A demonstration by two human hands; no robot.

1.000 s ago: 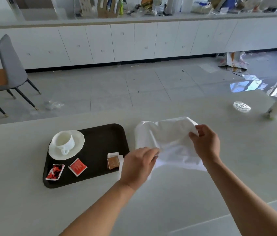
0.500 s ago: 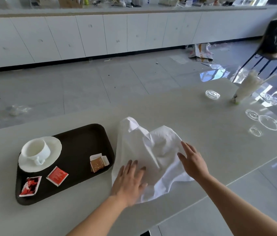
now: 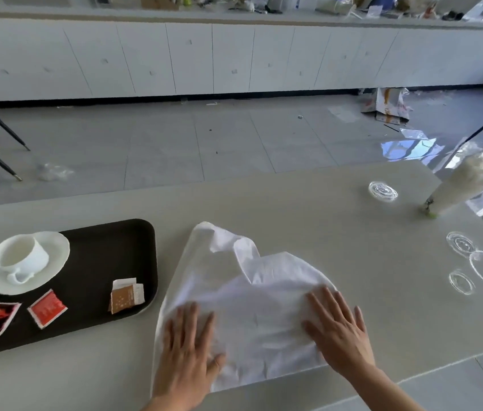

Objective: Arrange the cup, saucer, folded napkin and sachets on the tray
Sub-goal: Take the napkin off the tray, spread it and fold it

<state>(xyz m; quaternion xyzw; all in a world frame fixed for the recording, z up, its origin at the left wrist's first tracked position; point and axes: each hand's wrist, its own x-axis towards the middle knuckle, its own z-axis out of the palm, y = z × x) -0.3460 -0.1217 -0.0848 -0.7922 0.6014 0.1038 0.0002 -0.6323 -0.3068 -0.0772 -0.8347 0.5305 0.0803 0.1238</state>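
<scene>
Napkin (image 3: pixel 249 307) unfolded on bench (image 3: pixel 352 232), right of tray (image 3: pixel 95 292); left hand (image 3: pixel 186 351), right hand (image 3: pixel 338 330) flat, splayed, gripping nothing; left nearer tray.

Left hand (image 3: pixel 188 355) and right hand (image 3: pixel 339 332) lie flat, palms down, fingers spread, pointing away, well apart.
</scene>
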